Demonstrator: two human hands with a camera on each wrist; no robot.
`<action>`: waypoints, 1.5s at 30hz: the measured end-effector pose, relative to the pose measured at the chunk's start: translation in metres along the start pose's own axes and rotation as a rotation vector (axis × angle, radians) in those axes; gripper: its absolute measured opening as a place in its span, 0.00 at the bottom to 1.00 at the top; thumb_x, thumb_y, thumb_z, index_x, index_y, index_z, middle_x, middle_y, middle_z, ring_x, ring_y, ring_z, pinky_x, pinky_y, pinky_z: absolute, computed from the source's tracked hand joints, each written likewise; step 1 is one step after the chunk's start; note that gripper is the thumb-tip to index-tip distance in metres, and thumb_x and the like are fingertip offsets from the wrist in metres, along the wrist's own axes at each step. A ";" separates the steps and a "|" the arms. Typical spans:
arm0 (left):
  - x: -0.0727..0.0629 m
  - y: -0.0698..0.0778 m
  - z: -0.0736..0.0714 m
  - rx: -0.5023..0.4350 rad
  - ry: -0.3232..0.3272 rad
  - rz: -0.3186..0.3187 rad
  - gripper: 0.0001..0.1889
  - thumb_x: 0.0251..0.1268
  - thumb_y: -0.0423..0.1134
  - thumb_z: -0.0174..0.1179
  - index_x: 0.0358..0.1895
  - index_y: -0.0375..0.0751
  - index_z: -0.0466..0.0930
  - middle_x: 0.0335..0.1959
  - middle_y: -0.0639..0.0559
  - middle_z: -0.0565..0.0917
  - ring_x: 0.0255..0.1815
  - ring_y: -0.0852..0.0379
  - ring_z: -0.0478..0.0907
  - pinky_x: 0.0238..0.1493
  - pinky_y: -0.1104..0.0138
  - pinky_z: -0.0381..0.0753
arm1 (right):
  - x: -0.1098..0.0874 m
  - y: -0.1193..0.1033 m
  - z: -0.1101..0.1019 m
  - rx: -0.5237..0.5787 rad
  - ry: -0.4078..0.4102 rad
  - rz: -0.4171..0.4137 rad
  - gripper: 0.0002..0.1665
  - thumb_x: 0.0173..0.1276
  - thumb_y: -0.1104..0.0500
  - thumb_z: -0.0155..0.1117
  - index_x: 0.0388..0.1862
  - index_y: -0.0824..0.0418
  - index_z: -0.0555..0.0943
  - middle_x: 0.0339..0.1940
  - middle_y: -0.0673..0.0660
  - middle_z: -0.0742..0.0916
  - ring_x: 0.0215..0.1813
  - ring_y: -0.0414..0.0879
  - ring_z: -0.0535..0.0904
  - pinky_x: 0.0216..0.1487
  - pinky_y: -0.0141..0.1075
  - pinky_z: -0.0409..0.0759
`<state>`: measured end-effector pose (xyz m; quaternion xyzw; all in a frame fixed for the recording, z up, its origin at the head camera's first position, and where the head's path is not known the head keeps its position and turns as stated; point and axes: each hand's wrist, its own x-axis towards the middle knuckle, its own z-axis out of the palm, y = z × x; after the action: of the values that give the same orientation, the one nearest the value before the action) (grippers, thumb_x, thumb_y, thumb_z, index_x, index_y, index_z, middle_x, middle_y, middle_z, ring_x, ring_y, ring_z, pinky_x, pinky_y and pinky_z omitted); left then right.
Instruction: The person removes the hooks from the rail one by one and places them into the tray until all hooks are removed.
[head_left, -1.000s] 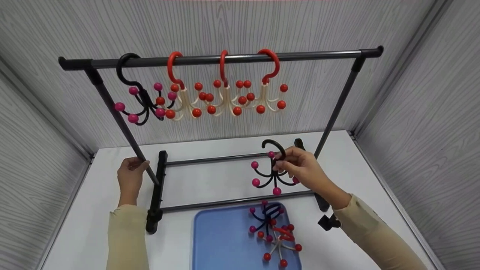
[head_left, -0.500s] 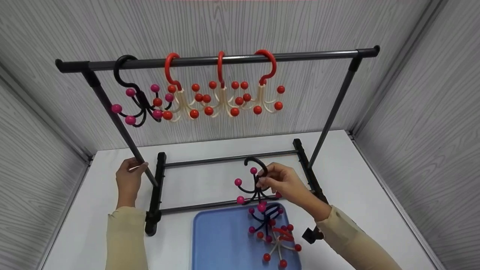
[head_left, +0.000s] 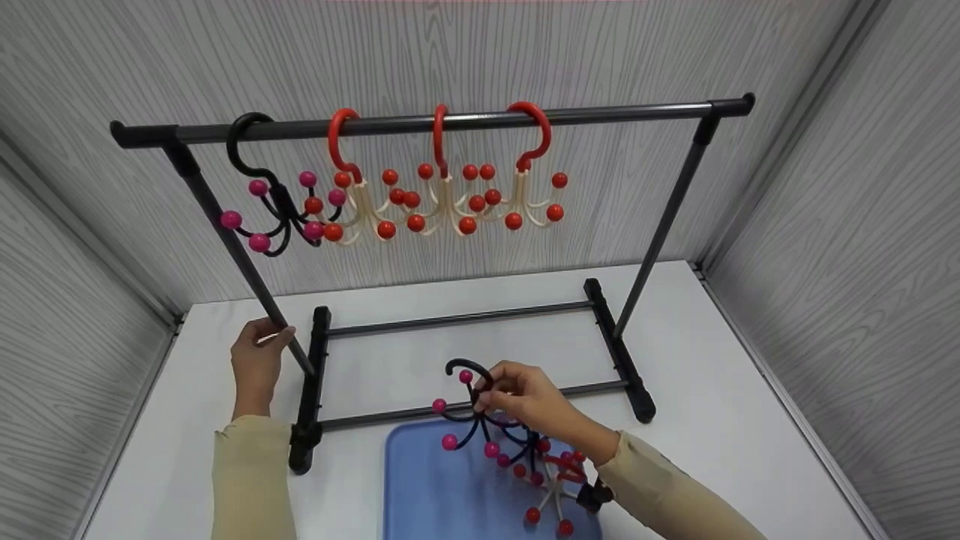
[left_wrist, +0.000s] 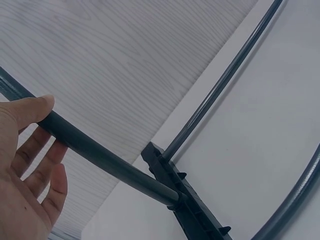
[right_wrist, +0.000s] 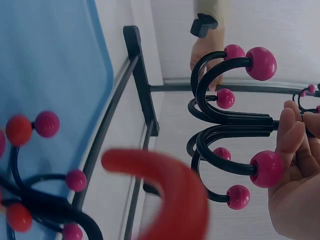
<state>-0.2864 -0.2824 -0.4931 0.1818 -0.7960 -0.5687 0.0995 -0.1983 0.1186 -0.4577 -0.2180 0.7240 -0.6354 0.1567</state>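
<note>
My right hand (head_left: 525,397) pinches a black hanger (head_left: 480,414) with curved arms tipped in pink balls, just below its hook. It is held over the blue tray's back edge, hook up. In the right wrist view, the hanger's arms (right_wrist: 245,119) spread out beside my fingers. My left hand (head_left: 256,367) grips the left post (head_left: 240,259) of a dark garment rack low down, with the thumb over the post in the left wrist view. Inside the blue tray (head_left: 427,487) lie another black hanger (head_left: 532,442) with pink balls and a cream one (head_left: 556,491) with red balls and a red hook.
From the rack's top rail (head_left: 615,115) hang a black hanger (head_left: 282,202) at left and three cream hangers (head_left: 445,195) with red hooks. The rack's base bars (head_left: 450,322) cross the white table (head_left: 697,450). Grey wood-grain panels (head_left: 480,45) enclose the table.
My right hand has carried the black hanger left and toward me, from near the rack's right post to the tray's back edge. My left hand stays on the left post.
</note>
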 end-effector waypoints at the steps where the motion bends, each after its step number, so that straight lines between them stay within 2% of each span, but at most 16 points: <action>1: 0.001 0.000 0.000 0.001 -0.002 -0.005 0.23 0.67 0.47 0.60 0.60 0.41 0.71 0.51 0.56 0.75 0.46 0.70 0.73 0.59 0.63 0.68 | 0.001 0.001 0.003 -0.003 -0.011 0.007 0.11 0.70 0.65 0.57 0.46 0.72 0.77 0.37 0.66 0.86 0.38 0.40 0.84 0.37 0.31 0.81; 3: 0.001 0.000 0.000 0.000 -0.002 -0.010 0.23 0.67 0.47 0.60 0.60 0.40 0.71 0.52 0.56 0.75 0.47 0.70 0.73 0.59 0.63 0.68 | 0.004 0.003 0.008 0.002 -0.038 0.026 0.11 0.70 0.64 0.57 0.46 0.71 0.77 0.37 0.65 0.86 0.38 0.41 0.83 0.37 0.31 0.80; 7: 0.001 0.000 0.000 -0.019 0.001 -0.012 0.23 0.66 0.46 0.61 0.59 0.40 0.71 0.50 0.57 0.75 0.46 0.70 0.74 0.57 0.65 0.68 | 0.010 0.006 0.017 0.009 -0.082 0.090 0.10 0.70 0.63 0.57 0.46 0.69 0.77 0.35 0.59 0.87 0.36 0.42 0.81 0.28 0.29 0.74; 9: 0.000 0.000 0.000 -0.021 0.007 -0.011 0.22 0.66 0.46 0.61 0.59 0.40 0.71 0.49 0.58 0.75 0.45 0.71 0.74 0.56 0.67 0.69 | 0.012 0.006 0.021 0.024 -0.104 0.115 0.10 0.70 0.63 0.57 0.46 0.68 0.77 0.35 0.56 0.87 0.35 0.42 0.81 0.28 0.29 0.72; 16: -0.001 0.000 0.001 -0.036 0.017 0.002 0.19 0.66 0.43 0.61 0.56 0.40 0.72 0.47 0.58 0.75 0.43 0.72 0.74 0.55 0.68 0.69 | 0.016 0.012 0.033 0.067 -0.148 0.166 0.10 0.69 0.64 0.57 0.46 0.68 0.78 0.32 0.50 0.87 0.32 0.39 0.81 0.27 0.29 0.73; 23: -0.001 0.000 0.001 -0.031 0.014 0.019 0.20 0.67 0.43 0.61 0.57 0.39 0.72 0.47 0.58 0.75 0.43 0.72 0.74 0.56 0.67 0.69 | 0.016 0.017 0.043 0.075 -0.161 0.242 0.08 0.69 0.63 0.58 0.45 0.64 0.79 0.32 0.50 0.87 0.31 0.39 0.81 0.26 0.29 0.73; 26: -0.002 0.000 0.001 -0.029 0.016 0.020 0.20 0.67 0.42 0.60 0.57 0.38 0.71 0.47 0.58 0.75 0.42 0.72 0.74 0.56 0.67 0.69 | 0.016 0.018 0.047 0.077 -0.145 0.296 0.08 0.69 0.63 0.59 0.46 0.63 0.79 0.31 0.50 0.88 0.30 0.39 0.81 0.25 0.30 0.73; 32: -0.002 0.000 0.002 -0.037 0.015 0.028 0.19 0.67 0.42 0.60 0.57 0.38 0.71 0.46 0.58 0.75 0.42 0.73 0.74 0.56 0.67 0.70 | 0.018 0.023 0.053 0.155 -0.077 0.386 0.09 0.68 0.64 0.60 0.46 0.65 0.79 0.29 0.51 0.86 0.29 0.40 0.80 0.23 0.29 0.73; 40: -0.002 0.000 0.003 -0.070 0.012 0.030 0.17 0.67 0.42 0.60 0.55 0.39 0.72 0.45 0.60 0.75 0.42 0.73 0.75 0.54 0.69 0.69 | 0.017 0.031 0.057 0.209 0.005 0.436 0.09 0.68 0.65 0.58 0.47 0.66 0.78 0.30 0.52 0.84 0.28 0.40 0.80 0.24 0.29 0.73; 45: -0.002 -0.002 0.001 -0.047 0.018 0.023 0.18 0.67 0.43 0.61 0.55 0.39 0.72 0.45 0.61 0.75 0.42 0.74 0.74 0.54 0.69 0.70 | 0.015 0.035 0.060 0.240 0.063 0.471 0.09 0.68 0.64 0.59 0.46 0.65 0.77 0.30 0.52 0.84 0.27 0.40 0.80 0.23 0.29 0.73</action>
<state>-0.2847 -0.2814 -0.4949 0.1752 -0.7834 -0.5847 0.1173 -0.1851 0.0625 -0.5000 -0.0034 0.6787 -0.6693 0.3023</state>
